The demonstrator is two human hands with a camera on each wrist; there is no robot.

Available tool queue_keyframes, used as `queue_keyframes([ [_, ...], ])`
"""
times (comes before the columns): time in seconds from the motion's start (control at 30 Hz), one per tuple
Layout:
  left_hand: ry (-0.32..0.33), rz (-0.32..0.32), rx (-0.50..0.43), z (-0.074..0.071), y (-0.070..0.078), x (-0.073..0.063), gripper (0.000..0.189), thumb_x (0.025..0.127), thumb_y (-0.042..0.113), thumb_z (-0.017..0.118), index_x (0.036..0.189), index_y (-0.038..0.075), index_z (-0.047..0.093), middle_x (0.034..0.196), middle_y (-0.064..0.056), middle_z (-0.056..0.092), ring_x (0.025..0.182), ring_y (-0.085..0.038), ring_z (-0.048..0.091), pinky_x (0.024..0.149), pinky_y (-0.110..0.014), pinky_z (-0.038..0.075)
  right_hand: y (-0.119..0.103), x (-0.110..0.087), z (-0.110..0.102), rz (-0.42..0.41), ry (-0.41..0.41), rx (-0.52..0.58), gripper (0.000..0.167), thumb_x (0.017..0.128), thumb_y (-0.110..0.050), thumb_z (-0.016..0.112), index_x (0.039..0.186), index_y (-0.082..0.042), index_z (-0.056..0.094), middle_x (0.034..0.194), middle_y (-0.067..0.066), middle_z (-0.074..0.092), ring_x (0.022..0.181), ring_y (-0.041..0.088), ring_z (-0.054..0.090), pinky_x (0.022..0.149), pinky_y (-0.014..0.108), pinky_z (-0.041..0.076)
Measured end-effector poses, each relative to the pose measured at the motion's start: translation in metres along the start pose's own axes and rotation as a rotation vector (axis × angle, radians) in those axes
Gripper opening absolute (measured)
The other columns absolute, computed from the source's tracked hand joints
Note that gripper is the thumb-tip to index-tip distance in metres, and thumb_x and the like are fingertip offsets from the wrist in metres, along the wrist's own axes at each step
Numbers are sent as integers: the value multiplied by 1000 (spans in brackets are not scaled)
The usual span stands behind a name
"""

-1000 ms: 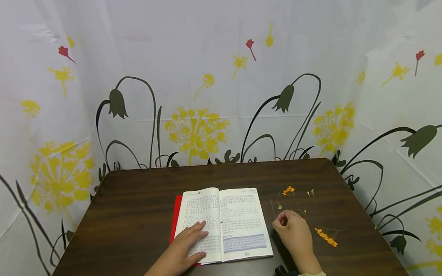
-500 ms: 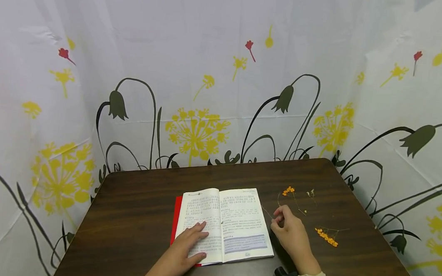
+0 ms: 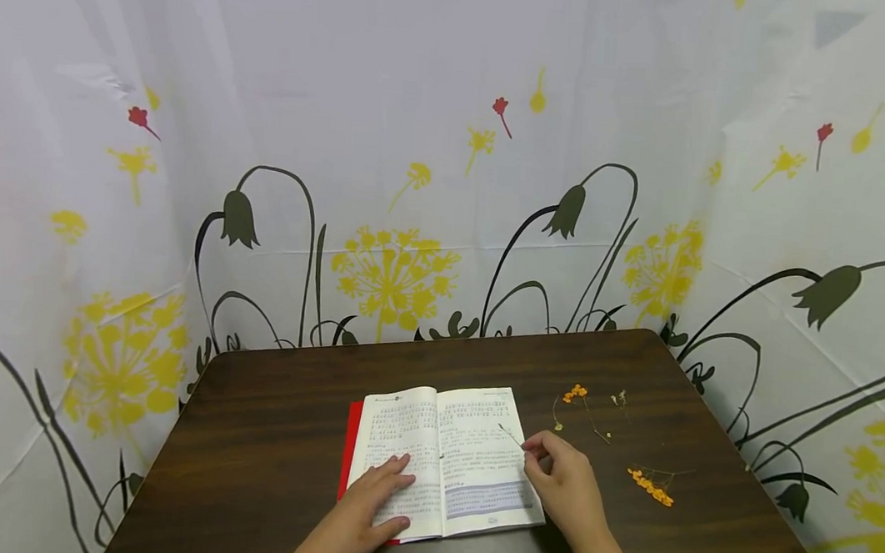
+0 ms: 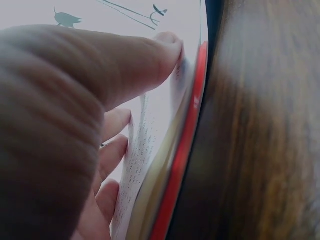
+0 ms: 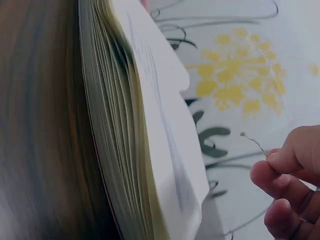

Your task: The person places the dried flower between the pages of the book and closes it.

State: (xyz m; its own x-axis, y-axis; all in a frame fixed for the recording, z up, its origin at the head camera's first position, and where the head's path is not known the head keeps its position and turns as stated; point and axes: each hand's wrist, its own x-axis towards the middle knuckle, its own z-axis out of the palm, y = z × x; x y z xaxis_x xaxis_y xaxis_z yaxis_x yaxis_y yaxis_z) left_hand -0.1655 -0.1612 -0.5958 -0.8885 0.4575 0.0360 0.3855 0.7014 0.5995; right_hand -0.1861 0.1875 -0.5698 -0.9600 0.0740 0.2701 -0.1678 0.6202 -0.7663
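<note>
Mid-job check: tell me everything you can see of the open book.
The book lies open, pages up, on the dark wood-look table. It looks like paper: pale pages with small print, a lilac panel low on the right page, yellowish page edges. A strip of red cover shows along the left side. The left hand rests on the left page's lower part. The right hand pinches a thin sprig over the right page; whether either touches the book is unclear.

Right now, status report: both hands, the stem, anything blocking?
Left hand on open book. Right hand pinches thin stem over right page. Orange sprigs off to the right, clear.
</note>
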Motion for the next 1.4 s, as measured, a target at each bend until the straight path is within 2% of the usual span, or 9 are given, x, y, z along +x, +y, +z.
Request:
queue_keyframes([
  [0.13,22,30,-6,4,-1,-1,58,96,34,82,150,21,64,173,1,47,161,-33,43,130,-62,33,-20,-8,4,-25,-17,126,22,89,1,79,94,-21,77,77,-13,67,58,0,51,54,20,44],
  [0.23,42,51,1,5,0,-2,56,96,31,83,148,19,65,172,0,49,160,-32,45,131,-60,33,-37,-10,9,-17,-111,326,14,92,1,77,97,-12,76,79,-3,71,60,4,53,53,20,45],
  [0.3,58,65,11,5,1,-2,56,96,30,83,147,18,66,171,-1,50,159,-33,46,129,-62,34,-43,-9,18,45,-224,500,7,97,-4,76,104,-4,74,85,6,74,63,7,57,51,20,45],
  [0.37,69,81,17,5,2,-2,55,96,30,83,147,17,66,170,-3,51,158,-33,47,128,-65,35,-38,-7,33,138,-324,644,14,102,-8,73,111,2,70,92,12,75,63,9,59,47,19,44],
  [0.47,62,79,28,7,4,-2,56,96,30,83,147,18,66,171,-2,50,159,-33,46,128,-65,35,-20,-3,53,292,-396,759,23,104,-12,72,119,5,66,97,13,74,62,11,61,43,20,44],
  [0.57,54,79,42,11,5,2,60,94,32,85,148,18,65,173,-2,48,161,-31,44,130,-62,34,-6,1,60,362,-380,773,24,102,-8,72,120,5,65,98,12,73,63,12,63,43,21,48],
  [0.77,97,136,50,9,1,2,69,88,36,90,148,14,64,171,-6,49,159,-34,45,127,-63,35,-8,2,68,355,-358,729,21,101,-9,73,118,3,67,97,11,73,66,13,67,44,21,50],
  [1.13,88,99,20,5,0,-4,69,88,37,90,148,16,64,172,-4,48,161,-39,41,127,-68,35,-15,-4,72,221,-464,572,15,105,-15,71,117,-7,75,110,14,78,78,14,73,51,25,56],
  [1.4,93,70,0,6,-3,-4,65,88,32,91,146,17,66,172,-2,49,162,-38,41,128,-67,35,-16,-6,68,187,-482,501,12,105,-21,73,107,-9,77,78,7,68,50,11,55,44,21,48],
])
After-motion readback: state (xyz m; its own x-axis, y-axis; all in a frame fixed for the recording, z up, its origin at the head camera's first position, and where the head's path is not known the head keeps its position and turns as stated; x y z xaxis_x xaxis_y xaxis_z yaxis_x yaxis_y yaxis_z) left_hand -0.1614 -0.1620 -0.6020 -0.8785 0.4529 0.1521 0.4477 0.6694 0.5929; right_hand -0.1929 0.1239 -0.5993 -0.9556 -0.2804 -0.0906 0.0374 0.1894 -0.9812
